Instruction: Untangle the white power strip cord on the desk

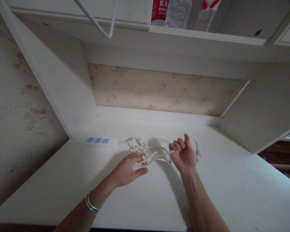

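Observation:
A white power cord (154, 155) lies in loose, tangled loops on the white desktop, running from a power strip (100, 142) with blue socket faces. My right hand (183, 154) is closed around the cord, palm up and raised a little. From its far side the cord's end bends down to a plug (198, 155), whose details are blurred. My left hand (130, 168) is beside the tangle, thumb spread away from the fingers. Its fingertips reach among the loops and touch them, partly hidden by the cord.
The desktop (140, 199) sits in a white cabinet with side panels left and right. Above hangs a shelf (207, 37) with plastic bottles (178, 13). A pale bent rod or cable (96, 24) hangs at the top. Floral wallpaper (145, 90) covers the back.

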The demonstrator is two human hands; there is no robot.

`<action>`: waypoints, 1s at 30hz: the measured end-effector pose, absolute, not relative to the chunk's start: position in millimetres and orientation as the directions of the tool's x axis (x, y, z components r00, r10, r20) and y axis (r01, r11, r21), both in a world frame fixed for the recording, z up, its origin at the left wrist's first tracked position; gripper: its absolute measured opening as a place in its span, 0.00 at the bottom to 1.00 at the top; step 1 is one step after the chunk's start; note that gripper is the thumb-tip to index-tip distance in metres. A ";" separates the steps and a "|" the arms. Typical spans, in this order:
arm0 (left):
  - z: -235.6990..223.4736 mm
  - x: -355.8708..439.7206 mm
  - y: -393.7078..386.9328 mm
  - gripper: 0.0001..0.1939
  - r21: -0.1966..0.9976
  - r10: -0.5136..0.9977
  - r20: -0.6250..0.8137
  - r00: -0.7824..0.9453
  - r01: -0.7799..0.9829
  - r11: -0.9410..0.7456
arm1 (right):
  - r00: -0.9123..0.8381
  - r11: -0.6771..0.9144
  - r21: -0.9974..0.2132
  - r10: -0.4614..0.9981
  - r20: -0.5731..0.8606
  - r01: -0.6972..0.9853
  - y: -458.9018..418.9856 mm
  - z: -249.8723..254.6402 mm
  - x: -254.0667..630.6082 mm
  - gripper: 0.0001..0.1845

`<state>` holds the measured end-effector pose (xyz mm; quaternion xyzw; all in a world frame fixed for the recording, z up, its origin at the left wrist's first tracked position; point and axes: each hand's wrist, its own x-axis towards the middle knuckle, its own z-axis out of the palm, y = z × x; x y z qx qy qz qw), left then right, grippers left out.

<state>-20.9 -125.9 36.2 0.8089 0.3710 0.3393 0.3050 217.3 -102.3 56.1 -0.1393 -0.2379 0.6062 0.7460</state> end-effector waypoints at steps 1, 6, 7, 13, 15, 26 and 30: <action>34.5 -19.6 -125.8 0.14 0.771 0.833 0.301 0.464 0.395 -0.499 | 0.154 0.225 -0.510 0.972 0.179 -0.830 -101.4 55.7 216.6 0.04; 30.5 -16.8 -120.7 0.21 0.947 0.955 0.164 0.245 0.232 -0.222 | 0.160 0.202 -0.647 0.979 0.123 -0.735 -97.2 50.8 213.3 0.09; 30.9 -17.7 -119.1 0.20 0.978 0.973 0.118 0.199 0.143 -0.148 | 0.159 0.196 -0.670 0.980 0.117 -0.716 -96.6 49.5 212.7 0.10; 29.4 -28.2 -107.4 0.14 0.912 0.981 -0.174 0.088 -0.361 0.194 | 0.204 0.214 -0.791 0.972 0.116 -0.572 -95.3 44.8 209.7 0.14; 28.8 -31.0 -104.8 0.14 0.867 0.975 -0.200 0.099 -0.445 0.223 | 0.219 0.235 -0.792 0.967 0.131 -0.563 -95.1 44.2 209.8 0.15; 35.2 -36.7 -107.0 0.22 0.889 0.971 -0.039 0.236 -0.436 0.142 | 0.356 0.364 -0.726 0.918 0.174 -0.583 -93.4 47.3 215.5 0.13; 19.6 -32.7 -102.4 0.22 0.987 0.988 0.134 0.082 0.076 -0.140 | 0.400 0.398 -0.713 0.899 0.178 -0.577 -92.6 48.7 217.1 0.12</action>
